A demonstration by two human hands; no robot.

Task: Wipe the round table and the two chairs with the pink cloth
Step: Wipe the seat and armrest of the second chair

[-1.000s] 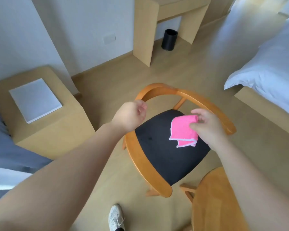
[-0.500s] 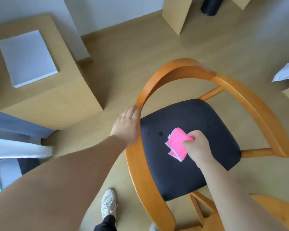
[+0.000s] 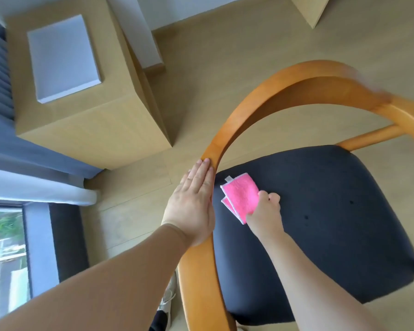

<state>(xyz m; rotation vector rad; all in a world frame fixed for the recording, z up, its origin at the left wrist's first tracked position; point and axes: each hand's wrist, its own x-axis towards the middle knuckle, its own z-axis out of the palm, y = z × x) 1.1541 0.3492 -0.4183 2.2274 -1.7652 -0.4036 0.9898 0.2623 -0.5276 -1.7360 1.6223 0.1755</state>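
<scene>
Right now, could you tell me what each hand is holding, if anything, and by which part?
The right hand grips the folded pink cloth by its near end, against the chair's black seat. The left hand holds nothing; it rests flat on the wooden armrest.

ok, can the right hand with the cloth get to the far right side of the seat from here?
Probably yes. The right hand grips the pink cloth on the near-left part of the black seat, and nothing lies on the cushion between there and its right side.

Wooden cabinet [image 3: 86, 130] (daylit) beside window [image 3: 5, 254].
</scene>
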